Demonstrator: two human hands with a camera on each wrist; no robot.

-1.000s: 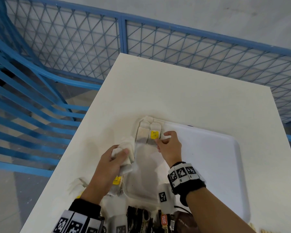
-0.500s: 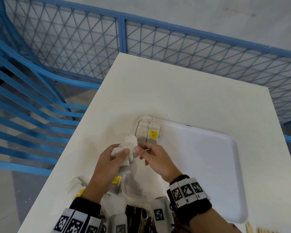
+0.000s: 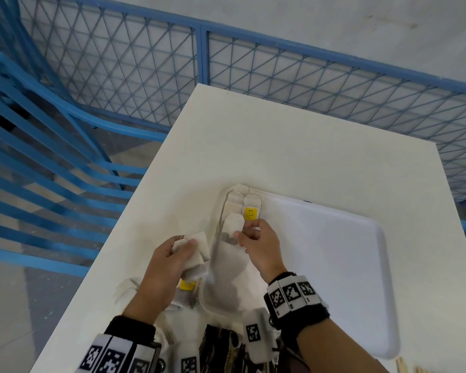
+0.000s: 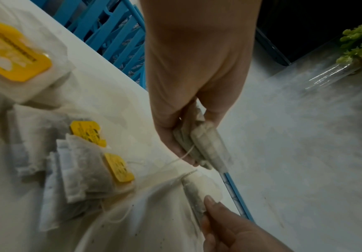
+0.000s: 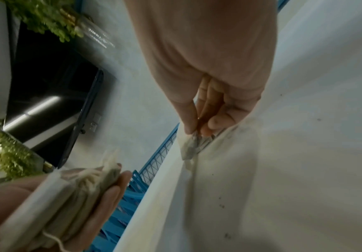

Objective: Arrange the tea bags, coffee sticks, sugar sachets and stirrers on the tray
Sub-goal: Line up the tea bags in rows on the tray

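Fingers [image 3: 237, 234] pinch one soft papery tea bag [image 3: 233, 223].

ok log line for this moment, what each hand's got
left hand: grips tea bag stack | right hand: pinches single tea bag at row on tray | stage: placing tea bags

Looks like a fenced test area – blue mesh fence [image 3: 253, 65], white table [image 3: 293, 157], bare concrete wall & floor

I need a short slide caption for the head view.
Right hand places tea bag on tray; left hand holds more.
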